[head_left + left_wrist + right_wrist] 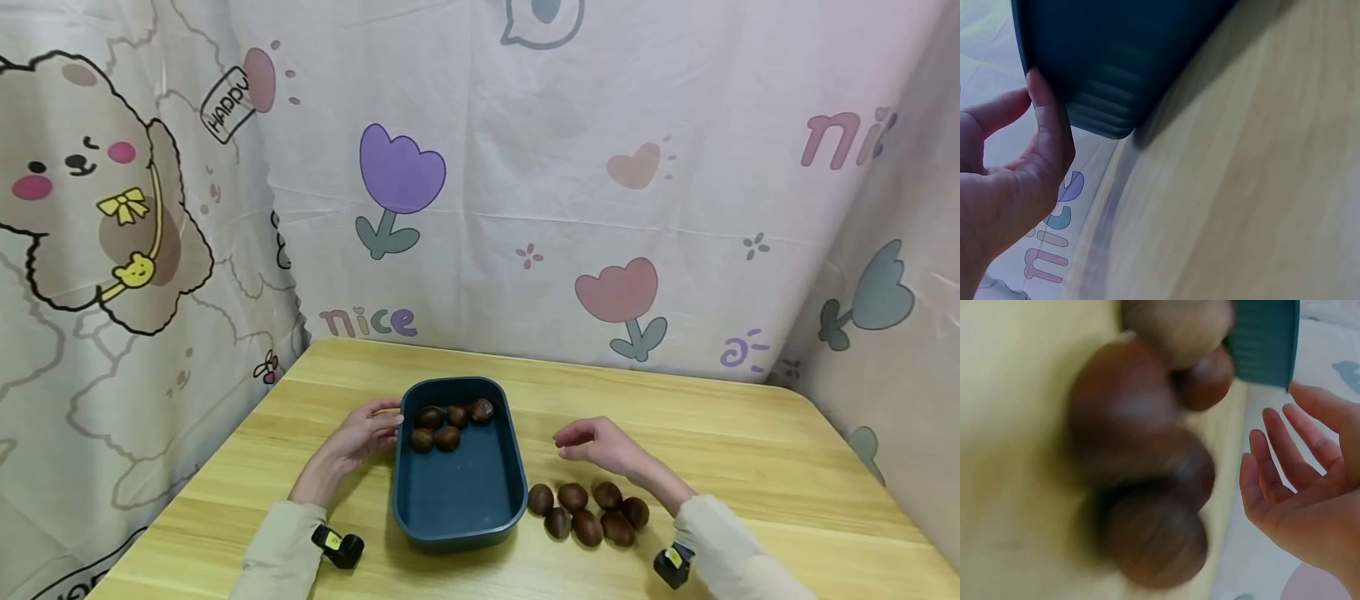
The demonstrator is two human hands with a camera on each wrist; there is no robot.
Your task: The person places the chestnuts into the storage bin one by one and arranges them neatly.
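Note:
A dark blue-green plastic bin [459, 492] stands on the table with several brown chestnuts [447, 438] at its far end. At its left side my left hand [367, 435] holds the rim, thumb at the edge and bent fingers against the outer wall [1110, 81]. To the right of the bin, a loose group of chestnuts [587, 527] lies on the wood. My right hand [603, 446] hovers just beyond that group, its fingers relaxed and slightly bent. Nothing is between its fingers in the right wrist view, where blurred chestnuts [1157, 540] lie beside the hand [1310, 481].
The light wooden table [720, 433] ends at a printed cloth curtain [487, 275] behind, and cloth also hangs at the left and right sides. Small black cameras [339, 547] sit at both wrists.

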